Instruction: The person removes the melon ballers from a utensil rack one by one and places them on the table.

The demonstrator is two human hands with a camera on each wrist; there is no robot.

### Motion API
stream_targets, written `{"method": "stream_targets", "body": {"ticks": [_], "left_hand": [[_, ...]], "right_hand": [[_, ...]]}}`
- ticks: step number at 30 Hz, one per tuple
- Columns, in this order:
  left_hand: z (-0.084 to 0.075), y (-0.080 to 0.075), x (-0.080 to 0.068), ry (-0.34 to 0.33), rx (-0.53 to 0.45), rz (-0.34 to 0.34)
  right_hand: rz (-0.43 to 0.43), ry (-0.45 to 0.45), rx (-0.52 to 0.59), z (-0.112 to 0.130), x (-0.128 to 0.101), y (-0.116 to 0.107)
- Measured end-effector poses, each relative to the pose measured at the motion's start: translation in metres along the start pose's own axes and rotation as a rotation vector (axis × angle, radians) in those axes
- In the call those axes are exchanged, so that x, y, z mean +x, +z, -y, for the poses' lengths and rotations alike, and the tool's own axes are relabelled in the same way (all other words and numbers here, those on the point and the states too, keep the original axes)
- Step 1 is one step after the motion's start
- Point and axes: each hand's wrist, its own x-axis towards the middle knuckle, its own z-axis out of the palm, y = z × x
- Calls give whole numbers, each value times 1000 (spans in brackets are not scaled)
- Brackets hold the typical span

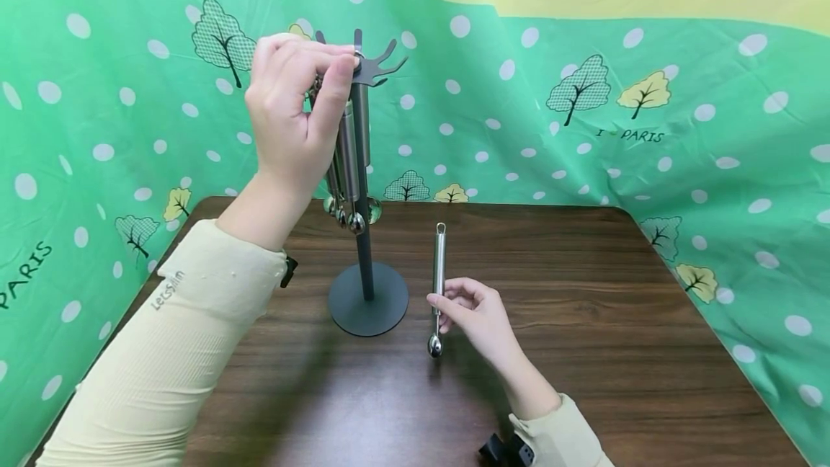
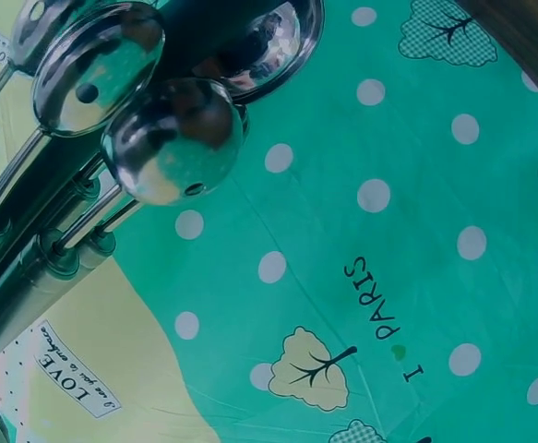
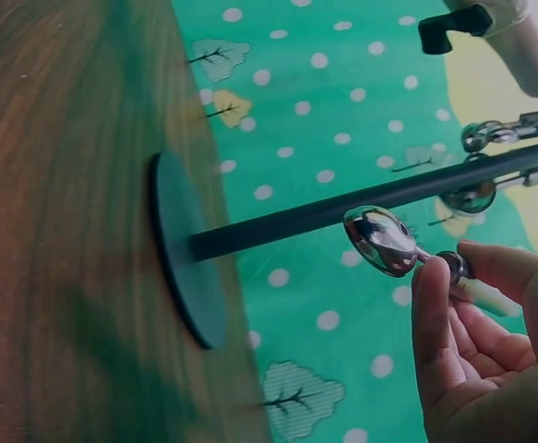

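Note:
A dark grey utensil stand rises from a round base on the wooden table. Several steel utensils hang from its top hooks, their shiny bowls filling the left wrist view. My left hand is raised at the hooks and pinches the top of one hanging utensil. My right hand rests low on the table to the right of the base. It holds a steel spoon-like utensil near its small bowl, with the handle pointing away from me.
A green cloth with white dots and trees walls the table on the back and both sides. Bare brown tabletop stretches to the right of the stand and in front of it.

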Motion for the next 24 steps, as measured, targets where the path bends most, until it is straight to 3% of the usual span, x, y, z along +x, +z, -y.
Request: {"method": "stream_targets", "body": {"ticks": [24], "left_hand": [[-3,1,-2,11,122,20]], "right_hand": [[2,142,42,-48,-2,3]]}}
